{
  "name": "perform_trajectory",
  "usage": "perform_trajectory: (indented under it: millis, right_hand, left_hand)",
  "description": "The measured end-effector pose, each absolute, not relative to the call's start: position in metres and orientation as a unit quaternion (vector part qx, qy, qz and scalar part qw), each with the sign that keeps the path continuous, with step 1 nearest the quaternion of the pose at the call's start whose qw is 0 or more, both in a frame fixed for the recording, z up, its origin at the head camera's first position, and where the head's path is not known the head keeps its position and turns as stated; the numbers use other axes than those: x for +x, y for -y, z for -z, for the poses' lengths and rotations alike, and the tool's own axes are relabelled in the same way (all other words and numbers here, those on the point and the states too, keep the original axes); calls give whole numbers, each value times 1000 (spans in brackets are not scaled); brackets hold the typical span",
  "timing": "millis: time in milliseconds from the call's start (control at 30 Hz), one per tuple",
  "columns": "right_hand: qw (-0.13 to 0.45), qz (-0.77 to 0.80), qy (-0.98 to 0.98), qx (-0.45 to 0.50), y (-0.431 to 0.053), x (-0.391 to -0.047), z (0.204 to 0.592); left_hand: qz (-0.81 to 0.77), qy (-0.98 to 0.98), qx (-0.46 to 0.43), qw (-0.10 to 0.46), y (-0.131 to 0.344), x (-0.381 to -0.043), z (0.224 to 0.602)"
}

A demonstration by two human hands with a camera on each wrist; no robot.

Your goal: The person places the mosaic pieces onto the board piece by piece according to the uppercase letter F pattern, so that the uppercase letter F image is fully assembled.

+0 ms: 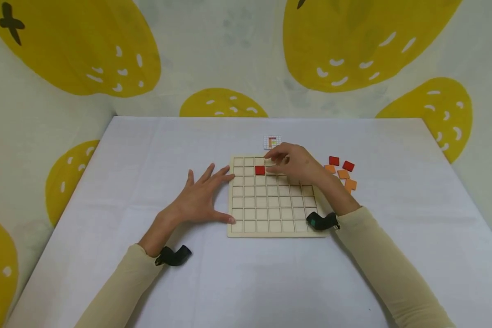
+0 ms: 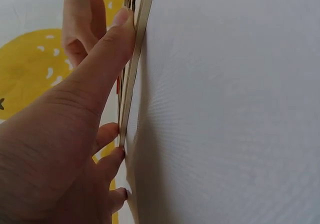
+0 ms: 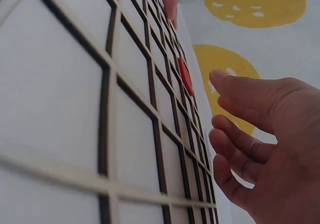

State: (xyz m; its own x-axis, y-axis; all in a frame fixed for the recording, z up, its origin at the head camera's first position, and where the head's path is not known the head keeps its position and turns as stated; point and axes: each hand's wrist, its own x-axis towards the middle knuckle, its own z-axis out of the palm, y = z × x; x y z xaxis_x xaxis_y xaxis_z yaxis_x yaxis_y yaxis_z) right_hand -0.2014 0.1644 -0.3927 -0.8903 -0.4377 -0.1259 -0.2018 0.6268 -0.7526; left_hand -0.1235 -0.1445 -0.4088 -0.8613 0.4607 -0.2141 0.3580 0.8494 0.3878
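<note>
The left hand (image 1: 198, 198) was spread wide against the board (image 1: 261, 202), probably for keeping it steady; the right hand (image 1: 297, 163), loosely bent and seemingly empty, was beside the red tile (image 1: 260, 170) set into this board.

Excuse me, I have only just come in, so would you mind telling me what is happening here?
A person is working at a wooden grid board. The left hand touches its left edge with fingers spread. The right hand is over the far part, beside a red tile sitting in a square, and appears to hold nothing. Two loose red tiles and several orange tiles lie to the right of the board, and a small patterned card lies beyond it.
</note>
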Motion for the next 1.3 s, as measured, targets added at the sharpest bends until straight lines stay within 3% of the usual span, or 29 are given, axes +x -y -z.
perform_trajectory:
  millis: [1300]
  right_hand:
    - [84, 383, -916, -88, -263, -186, 379]
  left_hand:
    - [-182, -942, 246, 137, 150, -121, 406]
